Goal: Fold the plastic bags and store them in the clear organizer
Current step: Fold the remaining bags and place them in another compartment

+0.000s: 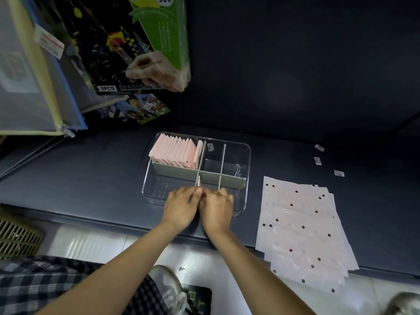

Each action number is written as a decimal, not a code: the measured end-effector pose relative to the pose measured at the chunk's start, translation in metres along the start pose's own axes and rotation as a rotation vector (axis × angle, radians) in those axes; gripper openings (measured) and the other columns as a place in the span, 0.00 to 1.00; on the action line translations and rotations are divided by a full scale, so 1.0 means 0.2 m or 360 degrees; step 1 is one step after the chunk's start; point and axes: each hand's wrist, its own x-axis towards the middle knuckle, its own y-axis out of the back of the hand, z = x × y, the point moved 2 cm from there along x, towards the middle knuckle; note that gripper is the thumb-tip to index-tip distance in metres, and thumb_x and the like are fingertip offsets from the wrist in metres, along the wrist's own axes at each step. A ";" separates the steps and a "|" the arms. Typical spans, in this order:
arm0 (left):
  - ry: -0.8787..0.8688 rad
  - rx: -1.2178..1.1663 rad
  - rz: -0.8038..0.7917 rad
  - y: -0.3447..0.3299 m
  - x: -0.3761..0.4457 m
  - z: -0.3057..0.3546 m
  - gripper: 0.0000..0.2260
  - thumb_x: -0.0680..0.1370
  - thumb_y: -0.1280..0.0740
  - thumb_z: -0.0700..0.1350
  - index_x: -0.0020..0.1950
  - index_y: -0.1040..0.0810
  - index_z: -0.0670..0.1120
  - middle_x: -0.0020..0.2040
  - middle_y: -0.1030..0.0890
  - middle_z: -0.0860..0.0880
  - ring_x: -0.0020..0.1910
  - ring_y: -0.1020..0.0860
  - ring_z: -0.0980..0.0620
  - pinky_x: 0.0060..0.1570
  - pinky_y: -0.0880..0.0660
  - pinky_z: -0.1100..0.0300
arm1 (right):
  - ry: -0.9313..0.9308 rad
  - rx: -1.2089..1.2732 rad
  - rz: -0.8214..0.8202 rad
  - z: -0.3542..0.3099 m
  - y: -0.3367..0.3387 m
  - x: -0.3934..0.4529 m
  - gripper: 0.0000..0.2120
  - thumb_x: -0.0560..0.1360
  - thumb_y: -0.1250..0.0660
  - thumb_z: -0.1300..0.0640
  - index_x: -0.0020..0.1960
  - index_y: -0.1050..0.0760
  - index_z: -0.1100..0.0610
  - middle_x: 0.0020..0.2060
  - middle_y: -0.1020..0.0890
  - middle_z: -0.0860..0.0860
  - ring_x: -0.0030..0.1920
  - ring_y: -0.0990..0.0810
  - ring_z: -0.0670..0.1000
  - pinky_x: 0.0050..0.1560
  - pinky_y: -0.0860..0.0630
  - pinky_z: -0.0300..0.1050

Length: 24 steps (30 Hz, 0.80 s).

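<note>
The left hand [181,206] is reaching over the near wall of the clear organizer [246,155], its fingers curling in toward a folded pink bag [198,181] standing upright against the divider [175,170] in the near row; its grip is looking narrow and pinched, though whether it is actually closing on the bag is hard to tell, since the fingertips are meeting right at the bag's lower edge. To do this step well, the person should be keeping the fold pressed flat and sliding the bag down snug against the divider so it is not springing open. The right hand [218,206] is mirroring it just beside, knuckles up, fingers bent in a similarly narrow grip around the same spot. The far left compartment is holding a packed row of folded bags [172,152]. Farther right, a fanned stack of flat bags [302,233] is lying on the dark surface [91,178], waiting for folding.
</note>
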 end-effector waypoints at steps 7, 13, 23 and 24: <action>-0.0021 0.0180 -0.0091 0.01 -0.01 0.00 0.18 0.83 0.48 0.51 0.68 0.27 0.48 0.69 0.27 0.48 0.69 0.34 0.44 0.68 0.41 0.57 | 0.0354 0.0408 0.0028 0.19 0.13 -0.16 0.13 0.76 0.34 0.52 0.59 0.21 0.53 0.52 0.18 0.48 0.55 0.27 0.50 0.56 0.29 0.45; -0.0089 0.0331 -0.0127 0.01 0.00 0.00 0.19 0.83 0.47 0.50 0.70 0.30 0.46 0.71 0.31 0.46 0.70 0.34 0.43 0.69 0.41 0.54 | 0.0187 0.0050 -0.0116 0.86 0.39 -0.40 0.23 0.73 0.29 0.50 0.66 0.26 0.54 0.62 0.24 0.49 0.62 0.27 0.53 0.63 0.34 0.42; -0.0462 0.0824 -0.0007 -0.07 -0.04 0.19 0.20 0.80 0.40 0.48 0.71 0.32 0.46 0.76 0.41 0.44 0.73 0.45 0.42 0.73 0.48 0.51 | 0.0295 -0.0361 -0.0632 1.37 0.55 -0.67 0.37 0.73 0.33 0.42 0.76 0.46 0.46 0.75 0.48 0.42 0.76 0.51 0.45 0.74 0.49 0.39; -0.0526 0.0811 0.0008 -0.09 -0.05 0.24 0.20 0.80 0.39 0.48 0.71 0.31 0.46 0.75 0.40 0.43 0.73 0.44 0.42 0.73 0.47 0.51 | 0.0277 -0.0269 -0.0595 1.37 0.56 -0.66 0.30 0.75 0.34 0.44 0.74 0.39 0.47 0.75 0.43 0.43 0.76 0.48 0.45 0.73 0.45 0.39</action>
